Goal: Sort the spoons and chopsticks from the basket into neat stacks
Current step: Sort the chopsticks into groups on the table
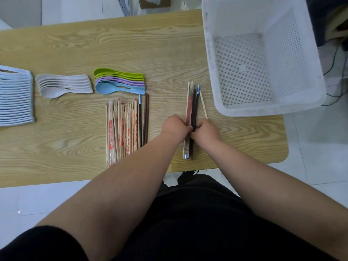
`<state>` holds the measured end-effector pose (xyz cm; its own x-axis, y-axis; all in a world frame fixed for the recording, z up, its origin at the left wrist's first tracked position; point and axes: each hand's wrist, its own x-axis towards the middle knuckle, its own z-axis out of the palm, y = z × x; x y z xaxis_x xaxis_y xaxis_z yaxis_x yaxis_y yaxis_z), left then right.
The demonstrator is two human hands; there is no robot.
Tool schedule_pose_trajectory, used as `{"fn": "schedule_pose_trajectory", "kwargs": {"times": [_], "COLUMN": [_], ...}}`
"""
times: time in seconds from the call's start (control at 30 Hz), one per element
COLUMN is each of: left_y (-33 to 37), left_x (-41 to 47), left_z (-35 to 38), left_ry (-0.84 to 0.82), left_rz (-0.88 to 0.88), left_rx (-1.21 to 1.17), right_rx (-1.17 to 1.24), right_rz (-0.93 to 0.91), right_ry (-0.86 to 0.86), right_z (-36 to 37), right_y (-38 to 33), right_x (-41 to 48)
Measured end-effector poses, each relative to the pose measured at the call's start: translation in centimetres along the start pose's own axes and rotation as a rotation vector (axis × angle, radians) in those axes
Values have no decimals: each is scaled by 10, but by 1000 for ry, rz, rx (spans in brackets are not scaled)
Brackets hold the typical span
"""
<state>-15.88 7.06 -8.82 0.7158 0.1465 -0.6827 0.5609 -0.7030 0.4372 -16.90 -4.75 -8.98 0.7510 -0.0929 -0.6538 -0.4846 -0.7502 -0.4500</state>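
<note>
Gathering looks to be the step in hand. Both hands meet over the near-right part of the pale wood-grain table (169, 53), fingers curled round a small mixed bundle of chopsticks (192, 102). It holds pale wooden ones in red-printed wrappers, a dark brown one, and a black one with a blue metal end.

The left hand (176, 127) closes its grip on the bundle from the left and the right hand (206, 131) from the right. Both hold near its middle, so the sticks jut out toward the person and away toward the far edge. A bare wooden chopstick (203, 104) slants out beyond the right hand; I cannot tell whether it is pinched or simply lying there.

These sticks should be light, stiff and thin, and the wrapped ones probably slick, so they may fan or slide. A hold round the middle suits them.

Left of the hands lies a sorted pile of wrapped and dark chopsticks (124, 132). Farther off are nested green, purple and blue plastic spoons (118, 82), then cream-white spoons (62, 86). At far right stands a white perforated plastic basket (263, 110).
</note>
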Motion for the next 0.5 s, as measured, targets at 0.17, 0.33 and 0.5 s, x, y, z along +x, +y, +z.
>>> {"fn": "schedule_pose_trajectory", "kwargs": {"times": [0.17,0.33,0.5], "left_y": [2,1,-11], "left_x": [-2,-6,-7], "left_z": [-2,-7,-12], "left_ry": [-26,-19,-18], "left_rz": [-3,4,-7], "left_rx": [14,-4,-77], "right_rx": [-11,29,136], "right_rz": [-6,-54,-20], "right_ry": [-48,-14,41], "right_z": [1,4,1], "right_y": [-1,0,15], "right_x": [2,-1,-2]}}
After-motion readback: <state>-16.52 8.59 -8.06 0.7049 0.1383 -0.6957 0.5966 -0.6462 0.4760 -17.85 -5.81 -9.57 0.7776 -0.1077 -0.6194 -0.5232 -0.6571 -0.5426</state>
